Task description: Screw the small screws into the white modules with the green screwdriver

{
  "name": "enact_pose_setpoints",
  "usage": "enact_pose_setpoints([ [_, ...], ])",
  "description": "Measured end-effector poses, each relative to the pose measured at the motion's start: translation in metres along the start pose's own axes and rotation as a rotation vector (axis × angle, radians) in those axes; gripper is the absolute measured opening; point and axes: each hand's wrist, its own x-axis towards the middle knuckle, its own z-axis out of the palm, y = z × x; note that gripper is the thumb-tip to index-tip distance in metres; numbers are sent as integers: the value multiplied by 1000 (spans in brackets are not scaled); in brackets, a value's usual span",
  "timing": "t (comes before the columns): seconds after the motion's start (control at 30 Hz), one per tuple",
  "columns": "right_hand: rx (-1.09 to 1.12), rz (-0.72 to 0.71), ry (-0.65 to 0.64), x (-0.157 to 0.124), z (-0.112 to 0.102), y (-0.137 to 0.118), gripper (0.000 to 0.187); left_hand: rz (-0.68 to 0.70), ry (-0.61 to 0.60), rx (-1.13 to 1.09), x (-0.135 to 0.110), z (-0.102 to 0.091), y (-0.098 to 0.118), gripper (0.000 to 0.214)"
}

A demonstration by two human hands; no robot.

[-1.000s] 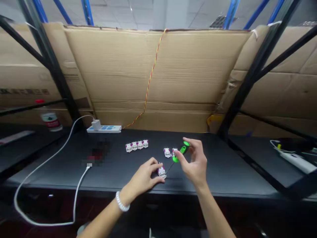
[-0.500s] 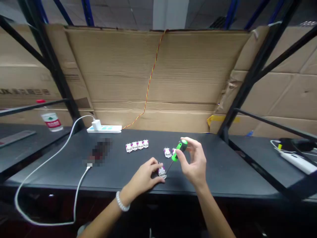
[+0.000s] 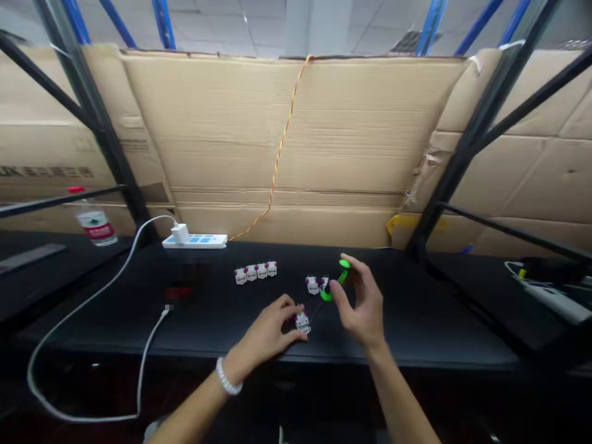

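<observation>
My left hand (image 3: 271, 330) grips a small white-and-purple plastic part (image 3: 302, 322) between thumb and fingers, low on the dark tabletop. My right hand (image 3: 363, 305) is closed around a green-and-black screwdriver (image 3: 327, 295), held at a slant. Its thin shaft runs down and left to the edge of the part; whether the tip sits in a screw is too small to tell. Just behind the screwdriver stand two similar white-and-purple parts (image 3: 312, 284), one partly covered by the handle. Farther left, several more such parts (image 3: 251, 272) stand in a row.
A white power strip (image 3: 197, 241) with a plugged-in charger (image 3: 180, 233) lies at the back left. Its white cable (image 3: 87, 302) loops over the table's left side, near a blurred dark-red object (image 3: 179, 293). Cardboard (image 3: 351, 148) walls the back. Black metal posts (image 3: 444, 185) flank the table.
My right hand and the screwdriver have shifted very slightly, the fingers changing position on the handle. My left hand and the part stay in place. The picture's background is brighter.
</observation>
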Motion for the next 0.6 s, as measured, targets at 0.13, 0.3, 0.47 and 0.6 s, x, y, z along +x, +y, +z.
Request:
enact_pose_setpoints([
  [0.13,13,-7,-56,0,-2,-2,48,6,6,-4,0,0,0,50],
  [0.3,-65,-16,29,3,-1,-5,45,11,9,-7,0,1,-2,48],
  [0.47,-16,6,-11,0,-2,-3,50,24,16,-20,0,2,-4,47],
  [0.6,70,23,4,-3,-1,3,47,24,12,-9,0,1,-3,49],
])
